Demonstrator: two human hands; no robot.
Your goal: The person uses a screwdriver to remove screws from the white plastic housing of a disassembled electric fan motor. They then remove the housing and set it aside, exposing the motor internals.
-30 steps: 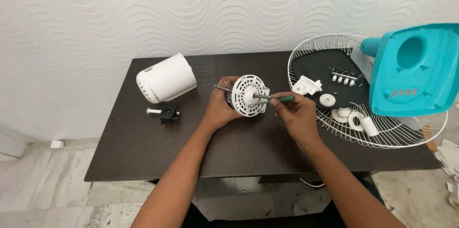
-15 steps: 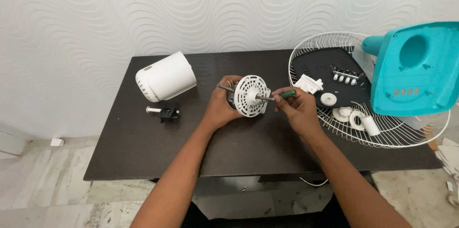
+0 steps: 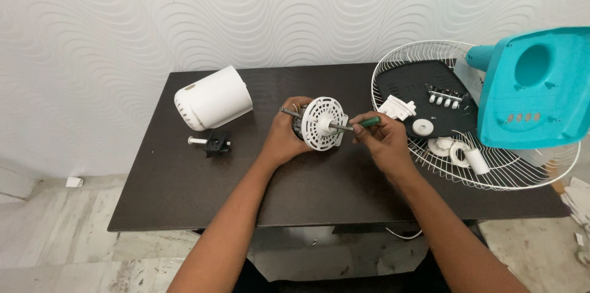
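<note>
Hands grip: left (image 3: 284,135) cradles fan motor (image 3: 319,124), right (image 3: 382,138) pinches screwdriver (image 3: 359,124) (level, green-handled).

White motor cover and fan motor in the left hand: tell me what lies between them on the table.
In the head view, only bare dark table lies between the white motor cover and the fan motor held by the left hand.

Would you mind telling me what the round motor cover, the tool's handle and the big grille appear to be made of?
The motor cover looks like white moulded plastic, matt, with cut slots. The screwdriver handle seems green plastic, slightly glossy. The grille looks like thin white-coated metal wire, though the coating hides the core.
</note>
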